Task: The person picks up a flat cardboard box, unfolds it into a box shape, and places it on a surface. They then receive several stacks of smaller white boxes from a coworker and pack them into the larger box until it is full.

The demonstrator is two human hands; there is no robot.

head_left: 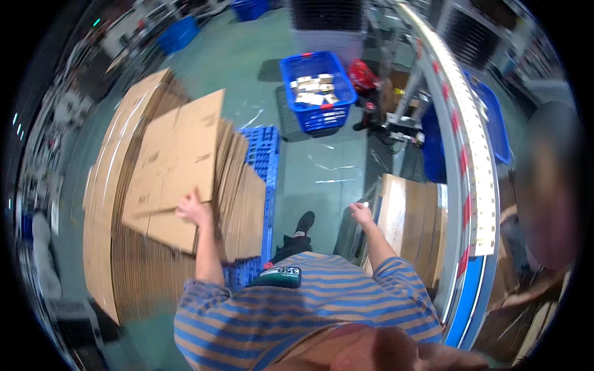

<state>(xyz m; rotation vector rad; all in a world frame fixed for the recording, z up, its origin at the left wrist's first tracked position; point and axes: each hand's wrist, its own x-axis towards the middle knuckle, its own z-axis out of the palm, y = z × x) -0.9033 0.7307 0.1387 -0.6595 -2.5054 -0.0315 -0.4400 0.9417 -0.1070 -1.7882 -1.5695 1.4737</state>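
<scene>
My left hand (193, 209) grips a flattened cardboard box (176, 154) near its lower right edge. The box is tilted and leans over a stack of flattened boxes (240, 198) on a blue plastic pallet (270, 179). My right hand (362, 214) is held out on the other side of my body, fingers closed, with a small white spot at the fingertips that is too small to name. Close to it stand brown cardboard boxes (405, 216) with shiny tape or film on them.
A tall bundle of flattened boxes (117, 161) stands at the left. Ahead is a blue basket (318, 120) with small pale boxes (314, 88). A conveyor frame (461, 154) runs along the right. Plastic strips (334, 167) lie on the green floor. A blurred person (547, 185) is at far right.
</scene>
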